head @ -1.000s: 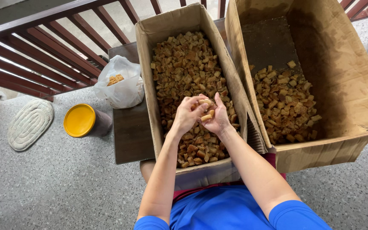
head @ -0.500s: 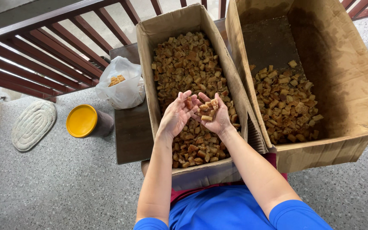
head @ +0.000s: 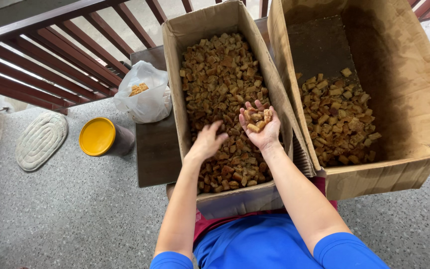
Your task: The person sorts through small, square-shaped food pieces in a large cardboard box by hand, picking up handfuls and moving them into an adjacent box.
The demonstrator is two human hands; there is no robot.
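Bread cubes (head: 256,118) lie cupped in the open right hand (head: 259,127) over the narrow box (head: 174,89); left hand (head: 208,141), open and empty, hovers just beside, nearer the heap

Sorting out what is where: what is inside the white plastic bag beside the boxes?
A few brown chunks show through the bag's open top. How far down they go is hidden by its cloudy sides.

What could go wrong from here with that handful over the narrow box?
The right hand cups brown pieces on an open palm near the narrow box's right wall; tilting could drop some into the gap beside the large box. The left hand reaches down into the pieces; pressing might crush them.
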